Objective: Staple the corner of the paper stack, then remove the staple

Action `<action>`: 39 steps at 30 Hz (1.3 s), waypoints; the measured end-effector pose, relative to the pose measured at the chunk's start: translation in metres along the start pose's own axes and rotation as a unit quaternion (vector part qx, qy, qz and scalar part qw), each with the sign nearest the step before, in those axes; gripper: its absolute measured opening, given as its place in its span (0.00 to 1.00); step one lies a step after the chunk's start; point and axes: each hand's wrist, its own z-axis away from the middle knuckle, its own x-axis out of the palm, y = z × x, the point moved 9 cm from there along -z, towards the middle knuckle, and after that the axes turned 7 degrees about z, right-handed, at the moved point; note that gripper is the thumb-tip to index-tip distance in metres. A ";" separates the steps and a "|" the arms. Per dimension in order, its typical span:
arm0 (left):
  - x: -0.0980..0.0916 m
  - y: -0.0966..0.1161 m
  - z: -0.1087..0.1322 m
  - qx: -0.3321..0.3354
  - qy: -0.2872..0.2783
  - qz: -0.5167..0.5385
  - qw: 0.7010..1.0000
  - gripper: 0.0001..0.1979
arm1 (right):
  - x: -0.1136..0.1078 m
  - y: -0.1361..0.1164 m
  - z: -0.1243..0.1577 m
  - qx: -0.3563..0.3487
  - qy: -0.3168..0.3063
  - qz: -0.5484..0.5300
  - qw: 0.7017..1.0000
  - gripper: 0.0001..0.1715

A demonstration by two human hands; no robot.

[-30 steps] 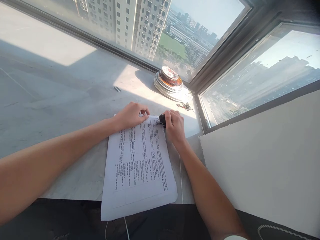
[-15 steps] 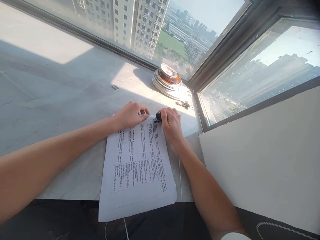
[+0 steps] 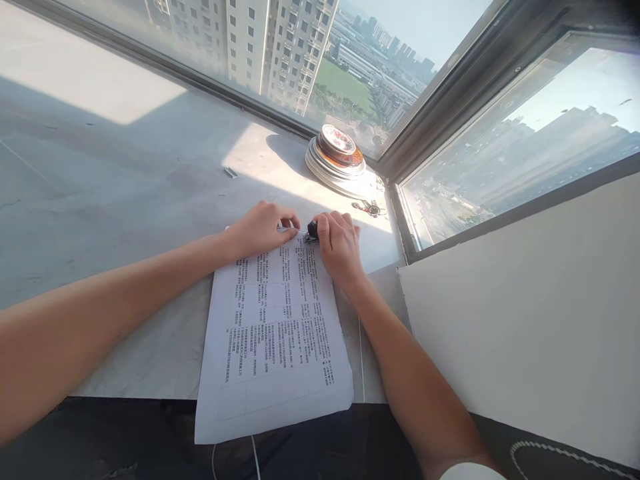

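Sheets of printed paper (image 3: 280, 333) lie on the pale stone sill, their lower end hanging past its front edge. My left hand (image 3: 263, 230) grips the far edge of the paper, thumb on top and the fingers curled over. Wrapped in my right hand (image 3: 340, 245) is a black stapler (image 3: 313, 230), whose metal nose sits at the paper's far right corner. Most of the stapler's body is hidden under my fingers. A small gap separates my left fingertips from the stapler.
Behind my right hand stands a stack of plates (image 3: 336, 160) by the window corner. A small tangle of dark bits (image 3: 370, 209) lies in front of it. A strip of staples (image 3: 231, 173) rests on the sill (image 3: 125, 180). A white wall panel (image 3: 520, 307) rises at the right.
My right hand has moved slightly to the left and away from me with the stapler. My left hand stays in place on the paper.
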 end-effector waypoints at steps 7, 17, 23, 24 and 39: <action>-0.001 0.002 0.001 0.002 0.000 -0.014 1.000 0.12 | 0.001 -0.001 0.000 0.003 -0.005 0.022 1.000 0.29; 0.000 0.000 0.000 -0.004 0.003 -0.021 1.000 0.13 | 0.001 -0.005 -0.001 0.006 -0.011 0.046 0.999 0.29; 0.001 -0.002 0.000 -0.005 0.000 -0.019 1.000 0.14 | 0.001 -0.006 -0.001 0.003 -0.006 0.047 0.999 0.28; 0.001 -0.003 0.000 -0.005 -0.001 -0.020 1.000 0.14 | 0.001 -0.006 -0.001 0.002 -0.004 0.048 0.999 0.28; 0.003 -0.003 0.000 0.002 -0.003 -0.022 1.000 0.13 | 0.002 -0.010 -0.002 -0.004 -0.020 0.065 0.998 0.27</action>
